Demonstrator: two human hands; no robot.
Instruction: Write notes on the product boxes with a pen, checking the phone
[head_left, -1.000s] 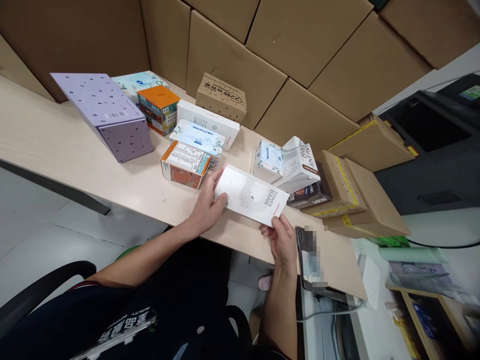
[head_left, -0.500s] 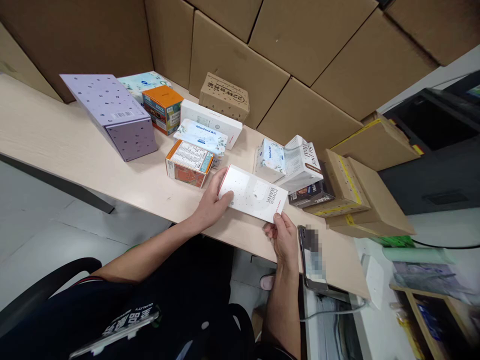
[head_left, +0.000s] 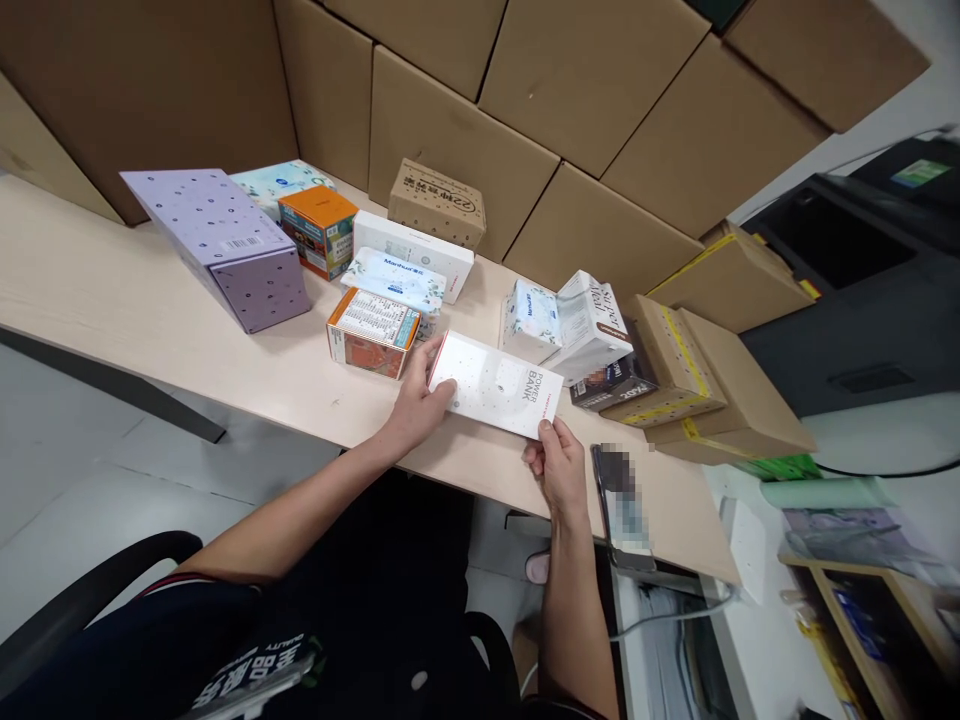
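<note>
A flat white box marked POWER BANK (head_left: 496, 384) lies just above the pale wooden table (head_left: 135, 300), held by both hands. My left hand (head_left: 416, 400) grips its left end, fingers curled round the edge. My right hand (head_left: 556, 470) pinches its near right corner. An orange and white carton (head_left: 372, 331) sits just left of the box. Tissue packs (head_left: 531, 320) and a white Super Meal box (head_left: 596, 322) stand right behind it.
A purple dotted box (head_left: 225, 245), an orange box (head_left: 319, 228), a long white box (head_left: 412, 252) and a brown carton (head_left: 437, 202) sit further back. Taped cardboard parcels (head_left: 705, 385) lie at the right. A phone (head_left: 622, 505) rests near the table's front edge. Big cardboard boxes (head_left: 570, 110) wall the back.
Both hands have carried the white box slightly away from me and lowered it toward the table. The camera view has shifted a little.
</note>
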